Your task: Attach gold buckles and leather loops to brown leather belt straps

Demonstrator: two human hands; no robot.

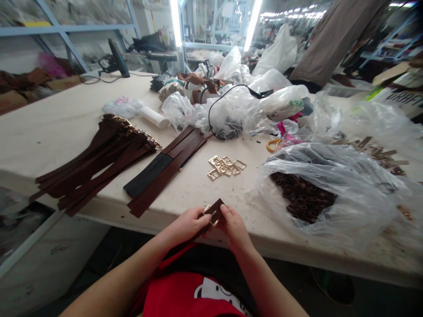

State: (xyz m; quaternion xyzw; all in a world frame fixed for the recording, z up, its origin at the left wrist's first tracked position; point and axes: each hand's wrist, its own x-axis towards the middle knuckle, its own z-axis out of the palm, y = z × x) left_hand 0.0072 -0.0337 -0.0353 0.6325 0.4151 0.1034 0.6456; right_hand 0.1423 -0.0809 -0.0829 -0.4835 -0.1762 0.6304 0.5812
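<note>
Head view shows much that is half hidden: the worktable (pixel 49 132) runs off both sides of the frame, and its right half lies under clear plastic bags whose number cannot be counted. In the largest bag (pixel 330 193), lower right, a dark mass of small brown leather loops (pixel 302 200) shows through the film, too tangled to count. Left of centre, a fanned pile of brown straps with gold buckles (pixel 99 158) overlaps so much that no count is possible. Beside it, toward the centre, lies a flat stack of plain straps (pixel 165 169), about four brown strips and one black. A small heap of loose gold buckles (pixel 225 167) sits at centre, roughly six, interlocked and hard to separate by eye.

At lower centre, over the table's near edge, both hands meet on one brown strap end (pixel 216 208). It is a dark, matte brown strip with a squared tip, and a gold rectangular buckle (pixel 209 212) sits on it. The left hand (pixel 187 225) pinches the buckle and strap from the left; the right hand (pixel 233 226) closes thumb and fingers on the strap tip. The strap's remaining length drops behind the left hand, out of sight.
</note>
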